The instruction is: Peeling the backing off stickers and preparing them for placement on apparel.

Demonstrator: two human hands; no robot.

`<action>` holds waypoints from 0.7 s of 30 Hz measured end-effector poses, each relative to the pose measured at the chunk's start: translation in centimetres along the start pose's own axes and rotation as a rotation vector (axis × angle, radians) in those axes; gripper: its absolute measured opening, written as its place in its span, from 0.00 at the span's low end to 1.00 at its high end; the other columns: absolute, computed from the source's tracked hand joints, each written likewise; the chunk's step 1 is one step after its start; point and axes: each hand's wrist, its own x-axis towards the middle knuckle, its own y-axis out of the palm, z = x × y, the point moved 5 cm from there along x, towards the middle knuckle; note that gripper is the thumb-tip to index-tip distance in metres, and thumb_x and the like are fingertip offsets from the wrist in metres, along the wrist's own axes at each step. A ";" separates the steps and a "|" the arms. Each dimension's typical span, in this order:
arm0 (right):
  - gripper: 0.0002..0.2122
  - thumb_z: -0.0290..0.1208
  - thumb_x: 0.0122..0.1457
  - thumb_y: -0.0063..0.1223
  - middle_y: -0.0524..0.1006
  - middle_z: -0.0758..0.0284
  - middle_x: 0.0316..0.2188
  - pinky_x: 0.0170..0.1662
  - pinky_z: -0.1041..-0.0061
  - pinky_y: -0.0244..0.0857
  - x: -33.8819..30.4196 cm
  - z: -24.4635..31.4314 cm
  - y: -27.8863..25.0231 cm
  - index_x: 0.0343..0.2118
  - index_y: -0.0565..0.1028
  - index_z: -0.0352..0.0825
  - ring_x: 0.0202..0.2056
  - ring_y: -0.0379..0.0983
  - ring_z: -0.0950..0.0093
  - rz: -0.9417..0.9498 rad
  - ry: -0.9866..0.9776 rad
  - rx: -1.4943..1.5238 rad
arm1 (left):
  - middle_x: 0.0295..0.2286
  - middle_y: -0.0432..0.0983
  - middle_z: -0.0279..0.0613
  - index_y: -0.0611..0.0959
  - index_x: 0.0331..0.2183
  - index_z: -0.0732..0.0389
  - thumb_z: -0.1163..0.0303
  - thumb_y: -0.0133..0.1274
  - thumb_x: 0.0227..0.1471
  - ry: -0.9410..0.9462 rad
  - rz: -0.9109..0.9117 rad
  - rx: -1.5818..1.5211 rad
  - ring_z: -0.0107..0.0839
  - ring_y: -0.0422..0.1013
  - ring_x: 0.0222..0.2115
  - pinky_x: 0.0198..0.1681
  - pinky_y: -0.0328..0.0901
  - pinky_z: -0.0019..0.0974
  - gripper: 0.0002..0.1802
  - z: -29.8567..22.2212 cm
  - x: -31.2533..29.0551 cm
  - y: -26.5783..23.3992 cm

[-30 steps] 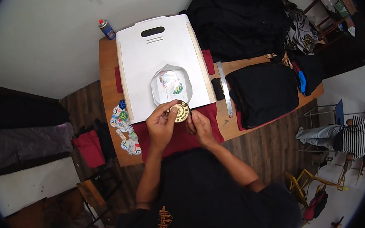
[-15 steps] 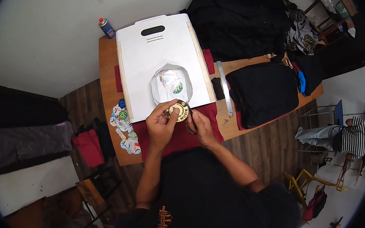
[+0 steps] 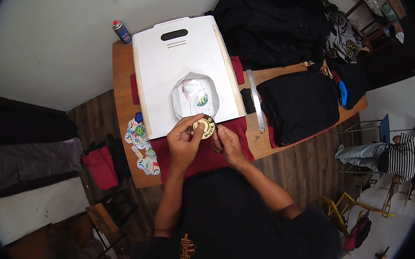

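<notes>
Between the thumb and fingers of my left hand (image 3: pixel 182 141) is a round cream-and-dark-brown patch (image 3: pixel 208 128) with lettering around its edge. My right hand (image 3: pixel 228 143) is closed at the patch's right side, around what look like small dark scissors (image 3: pixel 216 129), mostly hidden by the fingers. Both hands are above dark red fabric (image 3: pixel 235 132) at the near edge of a white board (image 3: pixel 157 79). Beyond the patch, an opening (image 3: pixel 218 96) in the board shows a printed design (image 3: pixel 196 94) inside.
A metal ruler (image 3: pixel 255 102) lies beside folded black garments (image 3: pixel 300 103) on the wooden table (image 3: pixel 122 87). Round colourful cut-outs (image 3: pixel 140 141) are at the left edge. A spray can (image 3: pixel 121 32) stands far left. More black clothing (image 3: pixel 267 19) is piled behind. Another person (image 3: pixel 402 158) is at right.
The patch has tilted and turned slightly in my left hand. The dark blade beside its right edge shows less now. My right hand stays nearly in place.
</notes>
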 end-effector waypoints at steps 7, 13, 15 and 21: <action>0.16 0.42 0.71 0.33 0.56 0.77 0.14 0.20 0.83 0.44 0.0 0.2 0.1 0.30 0.65 0.37 0.15 0.47 0.86 -0.016 -0.017 -0.009 | 0.40 0.76 0.46 0.79 0.44 0.74 0.85 0.53 0.53 -0.003 0.007 0.007 0.27 0.74 0.40 0.44 0.69 0.26 0.14 0.0 0.1 0.0; 0.16 0.42 0.71 0.33 0.56 0.77 0.14 0.20 0.83 0.45 0.0 0.0 0.0 0.30 0.65 0.37 0.15 0.48 0.86 -0.007 -0.012 0.012 | 0.40 0.76 0.46 0.79 0.44 0.74 0.85 0.53 0.53 -0.008 0.007 -0.007 0.28 0.74 0.41 0.44 0.69 0.26 0.14 0.2 0.1 0.0; 0.16 0.42 0.71 0.33 0.56 0.77 0.14 0.20 0.83 0.45 0.0 0.1 0.0 0.30 0.65 0.37 0.15 0.48 0.86 -0.015 -0.009 0.009 | 0.40 0.76 0.46 0.79 0.44 0.74 0.85 0.53 0.54 -0.013 0.007 0.005 0.28 0.74 0.41 0.45 0.69 0.26 0.14 0.2 0.1 0.0; 0.16 0.43 0.71 0.34 0.56 0.77 0.14 0.20 0.82 0.46 0.1 0.4 0.2 0.30 0.65 0.37 0.15 0.48 0.86 -0.028 -0.011 -0.017 | 0.40 0.76 0.46 0.79 0.44 0.74 0.85 0.53 0.53 -0.016 0.004 0.007 0.28 0.74 0.41 0.45 0.69 0.26 0.14 0.1 0.1 0.0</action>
